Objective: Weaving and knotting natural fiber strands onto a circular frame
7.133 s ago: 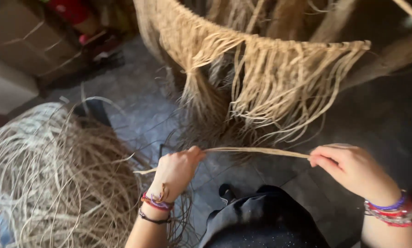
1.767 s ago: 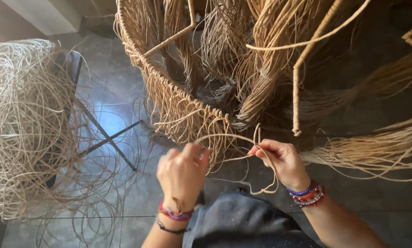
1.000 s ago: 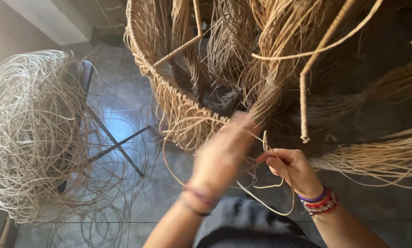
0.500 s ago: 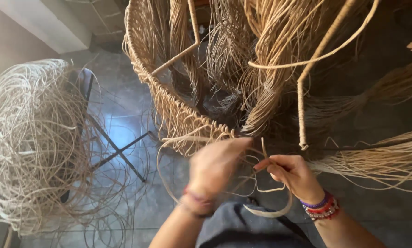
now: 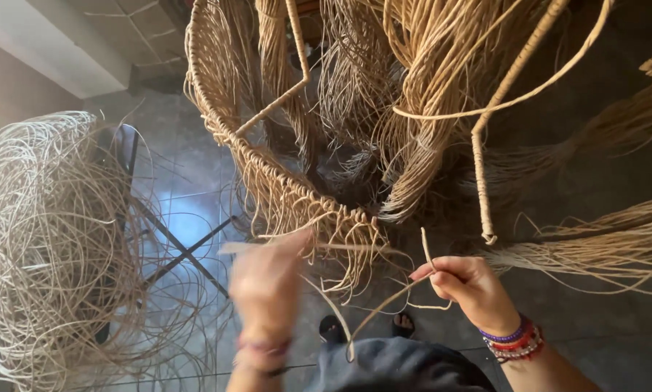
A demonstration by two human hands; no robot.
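The right hand (image 5: 471,287) pinches a thin rattan strand (image 5: 384,308) with its fingers together, just below the woven rim of a large half-made basket (image 5: 282,192), while the left hand (image 5: 268,287) is raised and blurred beside that rim, so I cannot tell how its fingers are set. The strand loops down toward the dark lap between both hands. A big loose tangle of rattan (image 5: 43,247) sits on a folding stand to the left, and bundled fibres (image 5: 602,243) fan across the tiled floor (image 5: 188,218) on the right.
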